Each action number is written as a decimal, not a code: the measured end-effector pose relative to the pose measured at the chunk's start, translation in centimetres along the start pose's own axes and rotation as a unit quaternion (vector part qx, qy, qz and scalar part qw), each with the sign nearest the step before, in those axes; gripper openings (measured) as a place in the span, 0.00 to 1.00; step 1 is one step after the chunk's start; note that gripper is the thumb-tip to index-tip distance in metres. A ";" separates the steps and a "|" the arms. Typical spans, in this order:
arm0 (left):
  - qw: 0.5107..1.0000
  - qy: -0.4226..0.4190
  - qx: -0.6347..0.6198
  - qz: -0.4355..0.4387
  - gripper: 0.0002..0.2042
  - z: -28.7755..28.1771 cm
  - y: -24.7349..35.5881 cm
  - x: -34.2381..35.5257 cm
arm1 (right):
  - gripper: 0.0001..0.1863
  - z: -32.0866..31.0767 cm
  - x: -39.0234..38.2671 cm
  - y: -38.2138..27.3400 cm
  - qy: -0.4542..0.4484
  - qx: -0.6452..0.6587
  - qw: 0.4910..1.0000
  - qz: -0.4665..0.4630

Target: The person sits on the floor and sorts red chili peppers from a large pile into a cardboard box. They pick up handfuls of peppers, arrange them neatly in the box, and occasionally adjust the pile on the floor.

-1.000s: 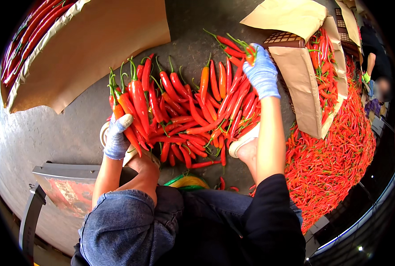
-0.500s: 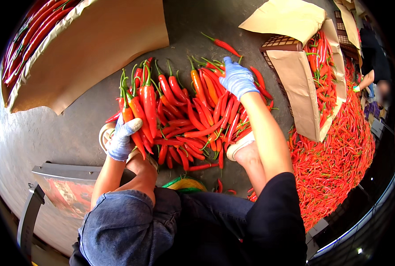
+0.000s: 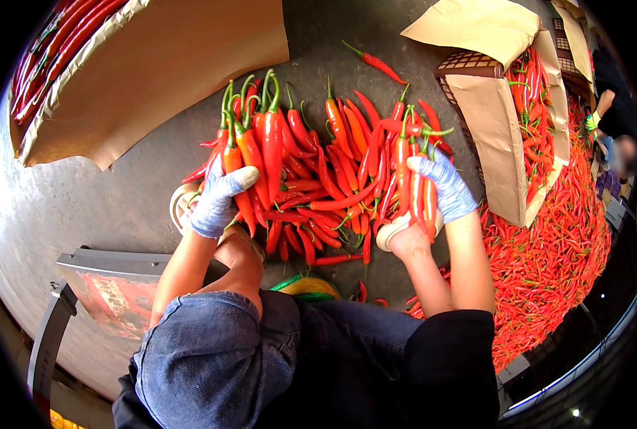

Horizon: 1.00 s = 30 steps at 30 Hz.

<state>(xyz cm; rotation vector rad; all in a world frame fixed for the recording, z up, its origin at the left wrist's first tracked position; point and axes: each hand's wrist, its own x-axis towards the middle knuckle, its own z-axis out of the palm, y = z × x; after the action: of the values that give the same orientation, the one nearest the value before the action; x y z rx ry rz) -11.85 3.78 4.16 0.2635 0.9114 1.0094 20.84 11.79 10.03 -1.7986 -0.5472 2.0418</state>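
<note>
My left hand (image 3: 220, 201), in a pale blue and white glove, is closed round a bunch of red chili peppers (image 3: 270, 150), their green stems pointing away from me. Its thumb presses across the front of the bunch. On the right, my gloved right hand (image 3: 447, 187) grips a smaller bunch of chili peppers (image 3: 416, 189), thumb in front and the other fingers mostly hidden behind. One pepper lies crosswise at the top of this bunch. Between both hands a loose pile of red and orange-red chili peppers (image 3: 332, 193) covers the floor between my feet.
A paper-lined container of chili peppers (image 3: 211, 50) stands at far left. At right are a paper-lined brown crate (image 3: 486, 136) and a large heap of chili peppers (image 3: 547, 286). A single pepper (image 3: 379, 66) lies beyond the pile. Another person's gloved hand (image 3: 592, 121) shows at far right.
My right hand has come back from the pile's far edge toward me and rightward, and now holds several chili peppers. My left hand keeps its bunch. The whole view has shifted slightly.
</note>
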 end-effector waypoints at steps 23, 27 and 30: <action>0.999 0.017 -0.008 0.038 0.32 0.7 1.7 -1.1 | 0.27 12.5 -2.0 7.8 -0.080 0.240 0.967 0.029; 0.998 0.041 -0.017 0.042 0.29 0.8 3.2 -3.2 | 0.18 14.5 0.4 7.9 -0.098 0.253 0.962 0.013; 0.996 0.024 0.063 0.066 0.34 1.0 3.5 -2.9 | 0.14 14.6 2.9 7.3 0.033 0.236 0.962 -0.131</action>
<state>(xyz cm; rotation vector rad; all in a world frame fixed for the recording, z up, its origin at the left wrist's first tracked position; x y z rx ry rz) -13.84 3.49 8.38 0.4111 1.0133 1.0861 5.83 6.36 5.45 -1.4200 -0.2332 1.7420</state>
